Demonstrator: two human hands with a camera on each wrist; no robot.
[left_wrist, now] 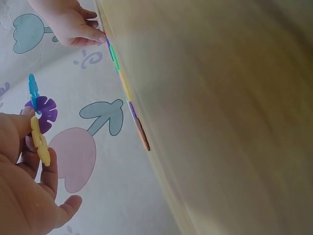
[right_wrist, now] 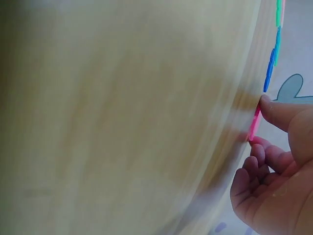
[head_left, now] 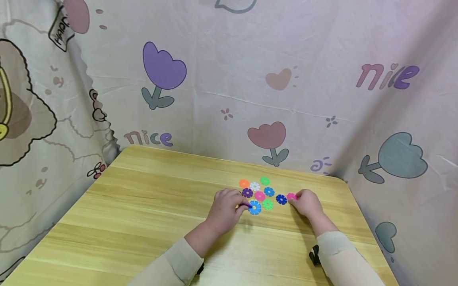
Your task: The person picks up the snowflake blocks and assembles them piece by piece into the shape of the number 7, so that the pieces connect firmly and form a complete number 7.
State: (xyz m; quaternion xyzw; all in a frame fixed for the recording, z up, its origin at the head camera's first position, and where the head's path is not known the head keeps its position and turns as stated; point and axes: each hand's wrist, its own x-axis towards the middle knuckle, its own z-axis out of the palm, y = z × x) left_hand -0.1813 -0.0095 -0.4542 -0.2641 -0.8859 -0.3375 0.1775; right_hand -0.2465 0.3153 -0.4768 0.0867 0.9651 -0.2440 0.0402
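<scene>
My left hand (head_left: 225,210) pinches a small joined set of plastic snowflake discs above the table. In the left wrist view the set shows a purple disc (left_wrist: 48,115), a light blue disc (left_wrist: 33,90) and a yellow disc (left_wrist: 40,142), slotted together at angles. My right hand (head_left: 307,203) has thumb and fingers at opposite edges of a pink snowflake disc (right_wrist: 255,122) on the table. Just left of it lies a dark blue disc (head_left: 281,199). Between the hands lie several loose discs, among them another pink disc (head_left: 259,196) and a green disc (head_left: 267,204).
An orange disc (head_left: 244,183), a white disc (head_left: 254,186) and another green disc (head_left: 264,180) lie nearer the back edge of the wooden table (head_left: 143,190). A printed cloth (head_left: 222,47) hangs behind the table and along its sides.
</scene>
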